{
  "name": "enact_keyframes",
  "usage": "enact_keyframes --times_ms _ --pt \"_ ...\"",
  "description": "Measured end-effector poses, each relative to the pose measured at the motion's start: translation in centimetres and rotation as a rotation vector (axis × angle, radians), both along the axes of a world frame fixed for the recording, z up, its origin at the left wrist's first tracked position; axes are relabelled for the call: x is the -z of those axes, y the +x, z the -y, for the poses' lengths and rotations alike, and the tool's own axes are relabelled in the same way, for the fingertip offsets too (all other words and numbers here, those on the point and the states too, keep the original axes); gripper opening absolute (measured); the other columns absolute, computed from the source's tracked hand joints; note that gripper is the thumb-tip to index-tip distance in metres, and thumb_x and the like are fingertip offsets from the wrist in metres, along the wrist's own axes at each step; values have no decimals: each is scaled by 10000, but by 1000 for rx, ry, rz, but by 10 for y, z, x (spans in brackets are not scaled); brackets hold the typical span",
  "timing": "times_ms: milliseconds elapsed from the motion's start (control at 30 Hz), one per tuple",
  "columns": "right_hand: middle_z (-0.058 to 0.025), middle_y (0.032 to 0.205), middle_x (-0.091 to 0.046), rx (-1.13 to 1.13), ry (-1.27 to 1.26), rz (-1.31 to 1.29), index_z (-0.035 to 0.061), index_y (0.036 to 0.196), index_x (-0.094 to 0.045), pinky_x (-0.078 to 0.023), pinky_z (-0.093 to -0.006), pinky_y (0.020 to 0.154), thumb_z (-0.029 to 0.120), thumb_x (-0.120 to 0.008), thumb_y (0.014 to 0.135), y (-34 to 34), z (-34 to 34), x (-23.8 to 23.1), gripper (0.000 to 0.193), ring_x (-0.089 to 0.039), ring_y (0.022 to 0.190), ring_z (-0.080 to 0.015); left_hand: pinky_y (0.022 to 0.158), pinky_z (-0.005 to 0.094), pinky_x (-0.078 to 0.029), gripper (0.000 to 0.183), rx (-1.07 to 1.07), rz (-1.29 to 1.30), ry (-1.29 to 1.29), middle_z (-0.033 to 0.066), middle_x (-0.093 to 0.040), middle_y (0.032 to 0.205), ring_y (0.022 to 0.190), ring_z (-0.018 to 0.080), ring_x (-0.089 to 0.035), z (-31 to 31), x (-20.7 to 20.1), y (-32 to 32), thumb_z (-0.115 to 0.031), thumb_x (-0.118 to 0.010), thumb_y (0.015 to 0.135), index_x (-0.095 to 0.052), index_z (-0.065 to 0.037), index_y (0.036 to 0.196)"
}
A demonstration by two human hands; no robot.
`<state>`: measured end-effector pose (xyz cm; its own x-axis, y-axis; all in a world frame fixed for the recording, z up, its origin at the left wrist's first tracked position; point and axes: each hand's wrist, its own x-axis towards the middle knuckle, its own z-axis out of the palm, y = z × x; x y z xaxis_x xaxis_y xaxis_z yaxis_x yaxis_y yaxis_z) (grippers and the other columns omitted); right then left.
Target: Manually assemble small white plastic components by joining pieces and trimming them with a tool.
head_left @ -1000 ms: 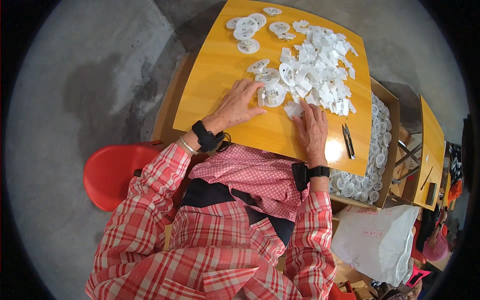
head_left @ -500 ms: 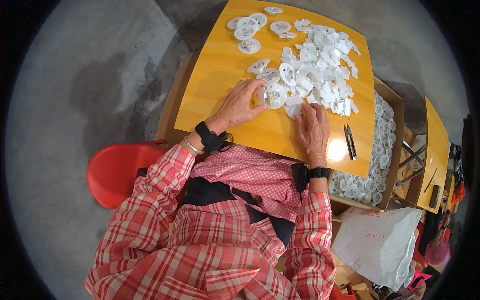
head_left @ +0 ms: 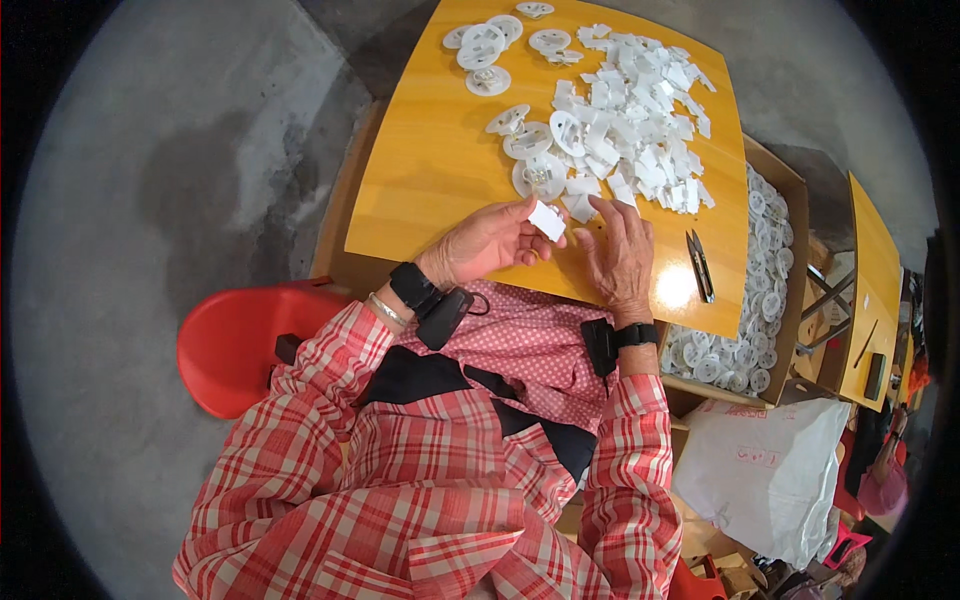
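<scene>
Between the thumb and fingers of my left hand (head_left: 490,240) is a small white rectangular plastic piece (head_left: 546,221), tilted above the table's near edge. My right hand (head_left: 624,262) rests just right of it, fingers stretched toward the pile and thumb apart. Its fingertips are by a loose white piece (head_left: 621,190); whether they touch it I cannot tell. Beyond the hands spreads a pile of white plastic pieces (head_left: 650,120). Round white plastic discs with fittings on them (head_left: 541,176) lie left of the pile, nearest to my left hand.
More round discs (head_left: 483,46) sit at the far left of the yellow table (head_left: 420,170). Black thread snips (head_left: 700,266) lie at the right. Beside the table stands a cardboard box (head_left: 790,180) full of round white parts. A red stool (head_left: 225,350) is at the left.
My left hand has drawn back from the discs toward me and now holds up a white piece. My right hand has stayed nearly in place, its fingers moving slightly toward the pile.
</scene>
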<state>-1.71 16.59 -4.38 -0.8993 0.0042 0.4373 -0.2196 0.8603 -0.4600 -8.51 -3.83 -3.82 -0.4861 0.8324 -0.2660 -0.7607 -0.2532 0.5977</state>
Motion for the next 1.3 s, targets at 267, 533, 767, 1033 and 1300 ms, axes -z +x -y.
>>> enact_keyframes --times_ms 267,533,767,1033,1300 --pt "-83 952 -569 -103 -90 12 105 1086 -582 -424 -379 758 266 -645 808 2 -2 -1 327 -559 908 -264 685 228 -470 467 52 63 -205 37 -602 853 746 109 -577 -23 6 -5 -494 -438 941 -566 -51 1020" --pt "-122 895 -568 -150 -211 61 51 1024 -593 -481 -354 662 229 -654 816 2 -3 -2 281 -587 781 -297 653 216 -473 444 43 2 -255 30 -570 804 712 109 -575 -30 6 -3 -499 -458 931 -527 -72 1034" --pt "-106 788 -546 -99 -271 63 50 939 -584 -467 -361 615 172 -635 824 0 -2 1 176 -571 710 -290 609 204 -449 461 22 -154 -384 37 -583 859 696 93 -554 -38 -2 1 -493 -426 946 -518 -60 1076" --pt "-129 713 -586 164 -537 116 34 893 -543 -459 -330 571 145 -555 908 3 -11 10 113 -581 599 -251 636 257 -453 387 -198 -767 -785 98 -574 865 709 163 -560 -35 -10 -8 -419 -561 887 -522 -57 1016" --pt "-115 707 -583 208 -522 141 25 907 -540 -462 -316 579 151 -561 909 0 -9 9 128 -578 598 -222 863 427 -412 551 -192 -1491 -1219 184 -482 1074 1046 340 -459 -37 0 -20 -349 -704 755 -518 -137 1229"
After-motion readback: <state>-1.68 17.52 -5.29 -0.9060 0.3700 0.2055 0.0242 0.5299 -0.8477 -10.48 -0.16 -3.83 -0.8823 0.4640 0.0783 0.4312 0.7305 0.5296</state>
